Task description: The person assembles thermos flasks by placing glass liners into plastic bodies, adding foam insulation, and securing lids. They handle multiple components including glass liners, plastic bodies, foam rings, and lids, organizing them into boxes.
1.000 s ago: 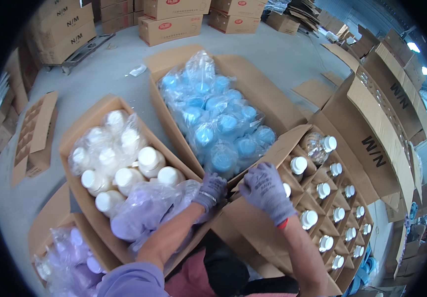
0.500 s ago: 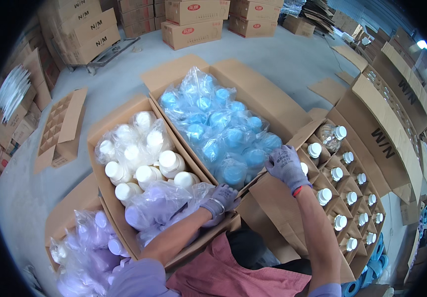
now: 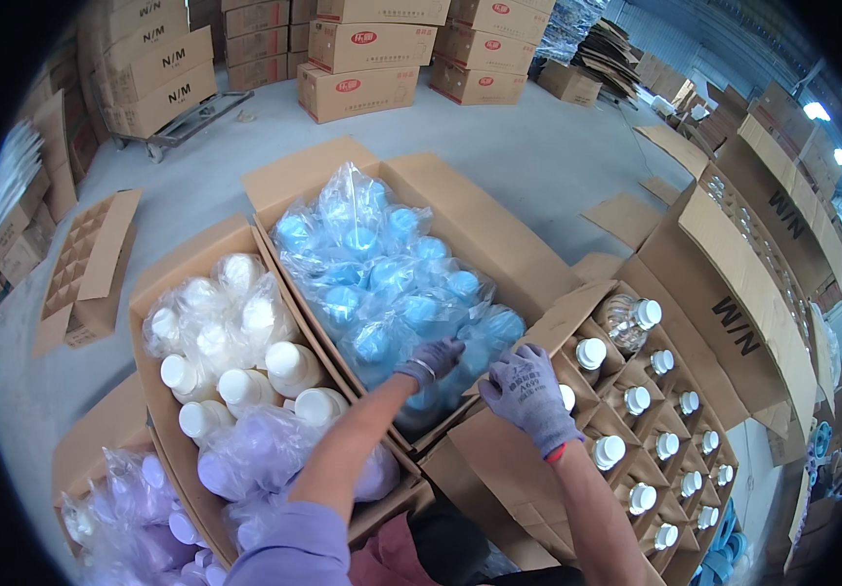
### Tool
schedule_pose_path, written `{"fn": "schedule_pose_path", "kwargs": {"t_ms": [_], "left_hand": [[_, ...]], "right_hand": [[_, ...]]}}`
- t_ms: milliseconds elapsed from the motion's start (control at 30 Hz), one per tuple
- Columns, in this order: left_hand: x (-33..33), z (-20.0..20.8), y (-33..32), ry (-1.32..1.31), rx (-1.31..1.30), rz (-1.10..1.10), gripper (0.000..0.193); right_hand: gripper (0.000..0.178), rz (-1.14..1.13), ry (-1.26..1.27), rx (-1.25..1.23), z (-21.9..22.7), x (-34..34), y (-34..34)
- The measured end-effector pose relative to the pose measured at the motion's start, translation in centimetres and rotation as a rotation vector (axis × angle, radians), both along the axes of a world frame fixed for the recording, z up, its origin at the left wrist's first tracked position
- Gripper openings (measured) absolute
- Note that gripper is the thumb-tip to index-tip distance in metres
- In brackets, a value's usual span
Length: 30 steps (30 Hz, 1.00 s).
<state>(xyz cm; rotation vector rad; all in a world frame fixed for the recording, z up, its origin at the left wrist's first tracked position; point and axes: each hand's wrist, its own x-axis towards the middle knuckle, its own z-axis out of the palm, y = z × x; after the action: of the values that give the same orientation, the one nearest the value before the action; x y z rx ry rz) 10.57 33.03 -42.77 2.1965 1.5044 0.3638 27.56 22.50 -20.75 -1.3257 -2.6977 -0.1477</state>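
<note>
My left hand (image 3: 433,360), in a grey-purple glove, reaches over the near end of a carton (image 3: 480,230) of light-blue bottles (image 3: 362,244) wrapped in clear plastic. It touches or hovers just over the near bottles; its fingertips are blurred. My gloved right hand (image 3: 530,393) is at the edge between that carton and a divided carton (image 3: 499,469) of clear bottles with white caps (image 3: 610,450). Its fingers are bent and closed, with the tips hidden, so whatever they hold cannot be made out.
Left of the blue bottles, another carton (image 3: 152,391) holds white bottles (image 3: 294,367) and bagged purple bottles (image 3: 255,449). More purple bottles (image 3: 152,498) lie in a carton at the lower left. A divided carton (image 3: 99,254) stands on the floor; stacked boxes (image 3: 362,93) stand behind.
My left hand has left the purple bottles and moved up and over the blue ones. The right hand stays near the carton edge, its fingers more curled. The view has shifted.
</note>
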Motion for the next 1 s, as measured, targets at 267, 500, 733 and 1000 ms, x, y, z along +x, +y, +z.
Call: {"fn": "schedule_pose_path", "kwargs": {"t_ms": [267,500,733,1000], "left_hand": [[-10.6,1.8,-0.5,0.247,0.077,0.131,0.071],[-6.1,0.6,2.8,0.168,-0.256,0.379,0.098],[-7.2,0.9,-1.4,-0.695,-0.315,0.492,0.031],[-3.8,11.9,-20.1,-1.626,-0.210,-0.036,0.043]], "right_hand": [[0.030,-0.026,-0.040,-0.125,0.5,-0.1,0.3],[0.027,0.028,0.063,-0.017,0.6,-0.5,0.1],[0.026,-0.015,0.046,-0.070,0.2,-0.2,0.1],[0.106,0.346,0.278,-0.192,1.4,-2.4,-4.8]]}}
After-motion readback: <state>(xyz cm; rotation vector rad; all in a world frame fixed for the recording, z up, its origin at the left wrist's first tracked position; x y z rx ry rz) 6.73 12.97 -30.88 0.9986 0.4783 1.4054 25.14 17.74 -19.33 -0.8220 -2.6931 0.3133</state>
